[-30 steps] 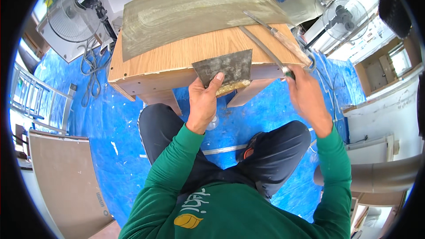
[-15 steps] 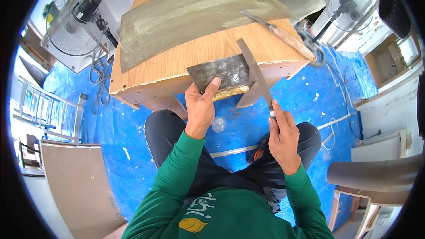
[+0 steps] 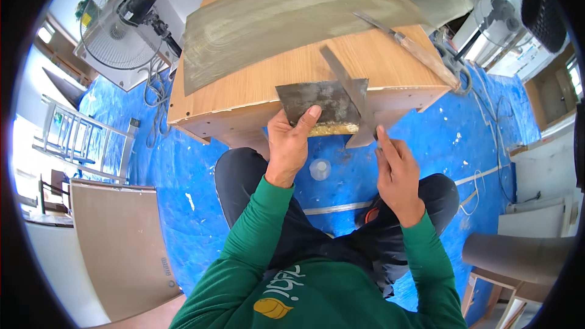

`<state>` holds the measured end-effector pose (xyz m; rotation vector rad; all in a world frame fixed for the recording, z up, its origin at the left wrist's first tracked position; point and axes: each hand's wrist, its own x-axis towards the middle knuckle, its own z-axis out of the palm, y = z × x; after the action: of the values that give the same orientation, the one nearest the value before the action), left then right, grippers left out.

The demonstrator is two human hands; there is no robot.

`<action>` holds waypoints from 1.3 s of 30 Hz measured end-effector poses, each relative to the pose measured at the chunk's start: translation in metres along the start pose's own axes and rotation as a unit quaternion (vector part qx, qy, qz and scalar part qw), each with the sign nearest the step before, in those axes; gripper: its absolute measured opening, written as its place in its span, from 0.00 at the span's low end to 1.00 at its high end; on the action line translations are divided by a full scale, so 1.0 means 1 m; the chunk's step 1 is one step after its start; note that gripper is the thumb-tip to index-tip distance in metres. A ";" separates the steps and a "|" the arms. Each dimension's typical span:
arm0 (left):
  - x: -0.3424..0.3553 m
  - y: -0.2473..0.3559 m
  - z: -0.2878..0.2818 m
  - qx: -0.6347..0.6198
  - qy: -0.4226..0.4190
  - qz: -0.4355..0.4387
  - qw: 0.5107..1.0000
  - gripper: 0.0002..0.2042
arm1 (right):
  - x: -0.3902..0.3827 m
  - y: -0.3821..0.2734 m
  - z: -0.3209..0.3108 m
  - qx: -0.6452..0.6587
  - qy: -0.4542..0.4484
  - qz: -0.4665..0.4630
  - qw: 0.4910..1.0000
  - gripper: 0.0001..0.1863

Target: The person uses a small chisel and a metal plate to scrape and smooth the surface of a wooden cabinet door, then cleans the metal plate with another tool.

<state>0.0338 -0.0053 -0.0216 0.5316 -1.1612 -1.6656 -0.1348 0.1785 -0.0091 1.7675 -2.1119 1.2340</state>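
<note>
My left hand (image 3: pixel 290 145) is closed on a wide dark metal scraper (image 3: pixel 314 99), its thumb on the near side of the blade. A rough yellowish strip runs along the scraper's lower edge. The blade is against or just in front of the near edge of a wood-grain board (image 3: pixel 256 92). My right hand (image 3: pixel 399 175) grips the near end of a long flat metal file (image 3: pixel 342 74). The file slants across the right part of the scraper, its far tip over the board; the fingers hide its handle.
On the board lie a large grey-brown sheet (image 3: pixel 274 27) and a narrow blade with a wooden handle (image 3: pixel 426 60). Standing fans are at far left (image 3: pixel 122 24) and far right. Blue sheeting (image 3: pixel 189 176) covers the floor, with a small clear cup (image 3: pixel 320 169), cables and a metal ladder (image 3: pixel 79 137).
The file has moved left and slightly away from me across the scraper, from its right edge to over its face. The whole view has also shifted a little.
</note>
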 end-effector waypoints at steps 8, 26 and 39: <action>0.004 0.002 0.003 -0.017 -0.007 0.001 1.000 0.11 | -0.018 0.001 0.003 -0.030 -0.004 -0.030 0.999 0.40; -0.013 0.068 0.000 0.126 -0.132 -0.121 0.976 0.23 | -0.038 -0.010 -0.074 0.030 0.056 0.078 0.995 0.27; 0.120 0.170 0.045 0.527 -0.404 -0.027 0.747 0.26 | -0.060 -0.030 -0.063 0.157 0.025 0.145 0.976 0.26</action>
<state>0.0301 -0.1003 0.1688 0.4946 -2.8014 -1.1114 -0.1152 0.2649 0.0134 1.5465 -2.3122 1.7544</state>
